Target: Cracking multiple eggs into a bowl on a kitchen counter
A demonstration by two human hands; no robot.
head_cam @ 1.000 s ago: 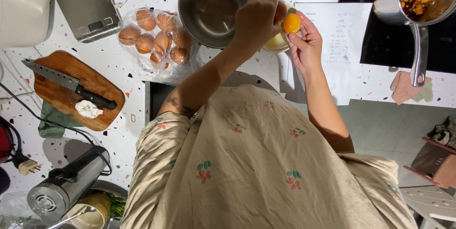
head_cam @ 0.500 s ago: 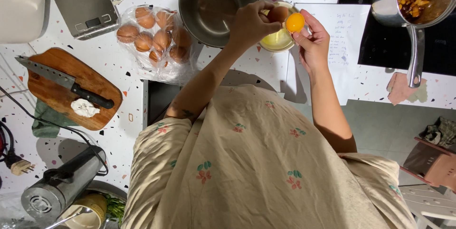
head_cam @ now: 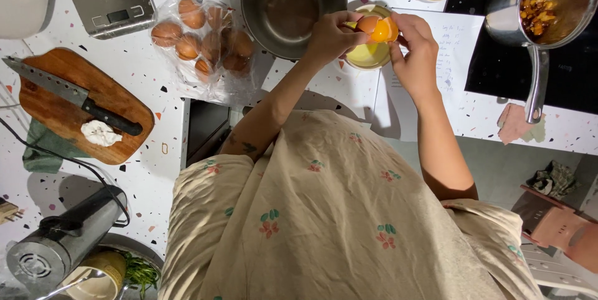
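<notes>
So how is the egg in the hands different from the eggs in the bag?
The egg in the hands is cracked open, its orange yolk showing; the bagged eggs have whole brown shells. The left hand and right hand hold the opened egg above a small bowl; the bagged eggs lie on the counter, untouched in clear plastic. Both have brown shells.

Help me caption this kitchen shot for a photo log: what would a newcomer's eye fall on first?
First, the cracked egg with its bright orange yolk, held between the left hand and right hand over a small bowl at top centre. Next, the big steel mixing bowl beside it and the bag of brown eggs to its left. Then the knife lying on the wooden board at far left.
</notes>
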